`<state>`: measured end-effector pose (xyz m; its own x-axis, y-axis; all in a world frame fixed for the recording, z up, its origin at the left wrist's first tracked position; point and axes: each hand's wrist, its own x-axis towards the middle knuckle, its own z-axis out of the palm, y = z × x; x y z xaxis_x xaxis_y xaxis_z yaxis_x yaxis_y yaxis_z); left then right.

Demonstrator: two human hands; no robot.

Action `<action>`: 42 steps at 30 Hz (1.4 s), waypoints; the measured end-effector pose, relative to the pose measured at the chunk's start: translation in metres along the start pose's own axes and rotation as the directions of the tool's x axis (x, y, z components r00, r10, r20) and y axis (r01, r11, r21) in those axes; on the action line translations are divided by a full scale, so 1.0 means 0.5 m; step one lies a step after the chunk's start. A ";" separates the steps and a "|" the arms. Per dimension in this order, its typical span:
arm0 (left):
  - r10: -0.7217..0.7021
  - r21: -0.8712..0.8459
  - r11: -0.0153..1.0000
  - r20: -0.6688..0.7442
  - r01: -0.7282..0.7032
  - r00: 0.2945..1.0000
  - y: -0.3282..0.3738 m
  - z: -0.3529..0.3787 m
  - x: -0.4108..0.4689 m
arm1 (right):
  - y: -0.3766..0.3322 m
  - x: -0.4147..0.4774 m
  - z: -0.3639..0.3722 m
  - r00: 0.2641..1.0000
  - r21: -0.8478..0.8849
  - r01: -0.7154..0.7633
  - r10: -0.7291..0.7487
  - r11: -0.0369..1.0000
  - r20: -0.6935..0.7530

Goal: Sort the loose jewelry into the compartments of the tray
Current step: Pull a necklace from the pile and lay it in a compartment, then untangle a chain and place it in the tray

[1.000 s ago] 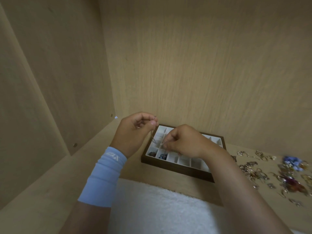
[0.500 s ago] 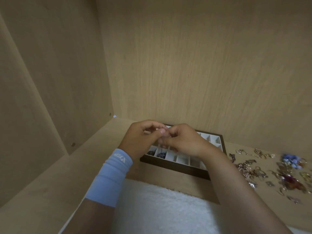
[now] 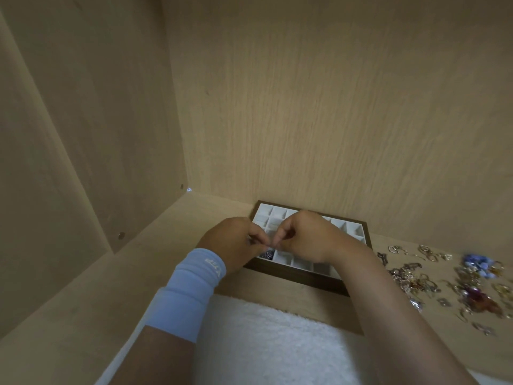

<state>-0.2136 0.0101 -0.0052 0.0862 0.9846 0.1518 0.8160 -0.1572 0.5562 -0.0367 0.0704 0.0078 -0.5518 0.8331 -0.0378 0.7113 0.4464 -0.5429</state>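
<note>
Now: tray (image 3: 344, 286) dark-framed, white compartments, against back wall | loose jewelry (image 3: 444, 276) right of tray | left hand (image 3: 233, 245), right hand (image 3: 305, 237) fingers pinch something tiny over tray's near-left corner; lower than before.

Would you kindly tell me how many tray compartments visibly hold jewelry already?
1: the near-left compartment of the tray, just below the pinched fingertips. The hands hide several others.

Light wood shelf (image 3: 116, 276) carrying everything, enclosed by matching back and left panels. Dark-framed tray (image 3: 302, 277) with pale compartments sitting near back panel. Loose jewelry (image 3: 444, 276) lying scattered on bare wood just right of tray: gold pieces, blue cluster, reddish piece. White fluffy cloth (image 3: 266, 343) lying over front edge, nearest camera.
</note>
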 end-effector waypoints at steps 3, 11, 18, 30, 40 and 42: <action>-0.003 0.053 0.999 -0.012 0.003 1.000 -0.002 -0.004 0.001 | -0.006 0.001 0.012 0.998 -0.053 0.003 0.001 0.999 0.067; 0.010 0.144 0.990 -0.055 -0.002 0.998 0.009 0.013 -0.002 | -0.004 -0.037 -0.008 1.000 -0.045 0.013 -0.012 0.999 0.021; 0.178 0.029 0.984 -0.082 -0.176 0.981 0.105 0.075 0.013 | 0.137 -0.146 -0.122 0.956 -0.125 -0.201 0.167 0.972 -0.242; 0.222 0.142 0.963 0.071 -0.230 0.972 0.314 0.235 0.125 | 0.259 -0.221 -0.121 0.934 -0.211 -0.321 0.273 0.923 -0.229; 0.268 0.372 0.885 0.085 -0.280 0.960 0.318 0.274 0.132 | 0.283 -0.230 -0.132 0.925 -0.260 -0.331 0.258 0.907 -0.278; 0.264 0.435 0.858 0.080 -0.272 0.961 0.326 0.279 0.135 | 0.287 -0.230 -0.134 0.929 -0.230 -0.329 0.270 0.916 -0.254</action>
<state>0.0051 0.0617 -0.0185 0.3441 0.9110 0.2272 0.9256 -0.3697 0.0805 0.1580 0.0604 -0.0095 -0.2102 0.9772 0.0316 0.9332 0.2102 -0.2916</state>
